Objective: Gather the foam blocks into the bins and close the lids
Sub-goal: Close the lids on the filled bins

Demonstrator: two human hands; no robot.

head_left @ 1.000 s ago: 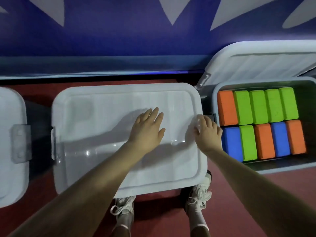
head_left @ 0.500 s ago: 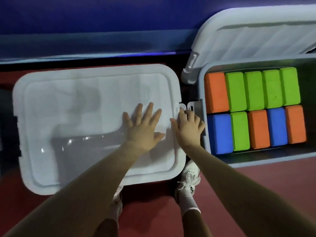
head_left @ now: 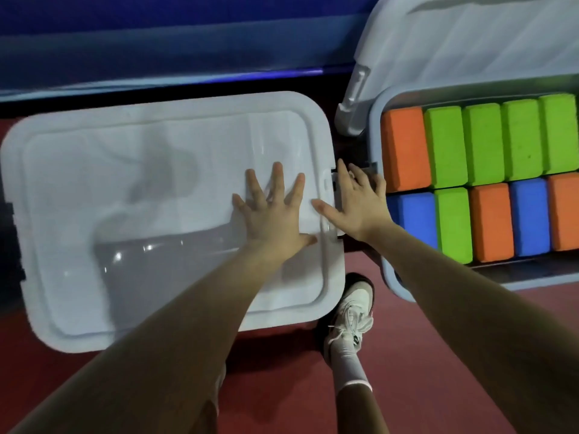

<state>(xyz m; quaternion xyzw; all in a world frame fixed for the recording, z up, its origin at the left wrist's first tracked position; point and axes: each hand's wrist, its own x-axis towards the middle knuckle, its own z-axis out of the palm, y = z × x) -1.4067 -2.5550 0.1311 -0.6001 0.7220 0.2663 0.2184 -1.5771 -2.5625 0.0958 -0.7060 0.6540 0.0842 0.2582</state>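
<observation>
Head view. The left hand point(head_left: 271, 211) lies flat with fingers spread on the closed white lid point(head_left: 141, 214) of the near bin, toward the lid's right edge — it holds nothing, only presses. The right hand point(head_left: 355, 203) rests over that right edge, thumb on the lid's rim and fingers reaching past it onto the latch point(head_left: 333, 186), which they largely hide; whether the fingers curl round the latch or merely push on it cannot be told. The step in hand appears to be fastening this lid: it is best done by keeping the flat palm bearing down close to the latch side so the rim stays seated, while the other hand drives the clasp home squarely; pressure too far from the edge would probably let the corner lift. The second bin point(head_left: 380, 277), on the red floor point(head_left: 438, 355) just beside the first bin's right edge, stands with its lid point(head_left: 470, 36) propped up behind its far edge — this one is not yet closed. Inside it the foam blocks point(head_left: 484, 142) stand packed in two rows, touching — orange, green and blue, matte and square-edged, filling the bin from wall to wall.
</observation>
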